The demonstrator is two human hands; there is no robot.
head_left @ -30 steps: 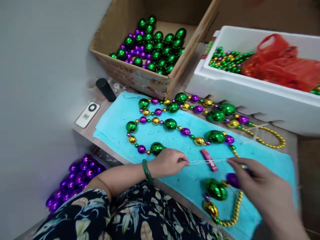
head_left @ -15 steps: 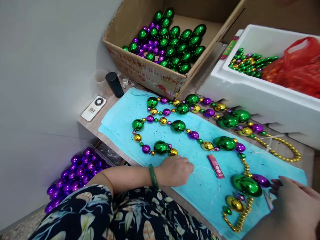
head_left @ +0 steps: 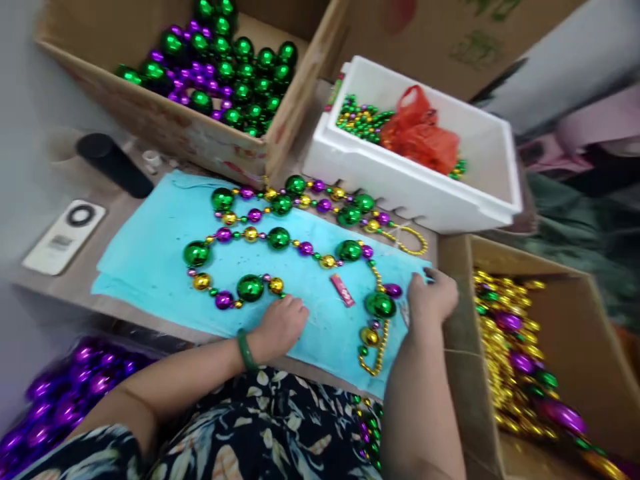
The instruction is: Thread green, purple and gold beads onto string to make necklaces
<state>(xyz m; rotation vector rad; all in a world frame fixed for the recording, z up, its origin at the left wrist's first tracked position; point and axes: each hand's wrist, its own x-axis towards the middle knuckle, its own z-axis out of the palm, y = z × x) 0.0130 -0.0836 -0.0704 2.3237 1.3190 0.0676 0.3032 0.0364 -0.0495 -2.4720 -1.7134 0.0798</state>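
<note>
My left hand [head_left: 283,325], with a green bangle [head_left: 247,350] at its wrist, is closed at the end of a bead garland [head_left: 279,238], just below a gold bead [head_left: 275,285]. The garland of green, purple and gold beads curves across a blue cloth [head_left: 150,233]. My right hand [head_left: 434,293] is over the cloth's right edge, thumb and fingers apart, with nothing visible in them. Beside its wrist lies a small metal tool [head_left: 404,312], too blurred to name. A small pink packet [head_left: 343,291] rests on the cloth between my hands.
Behind the cloth stand a cardboard box [head_left: 220,150] of green and purple beads and a white foam box [head_left: 385,180] with a red bag [head_left: 425,140]. Another cardboard box [head_left: 463,373] holds gold beads at right. A phone [head_left: 65,237] and a black cylinder [head_left: 114,165] are at left.
The view has swung right, bringing the gold-bead box into sight. My right hand has moved farther back along the cloth's right edge. My left hand remains at the garland's end.
</note>
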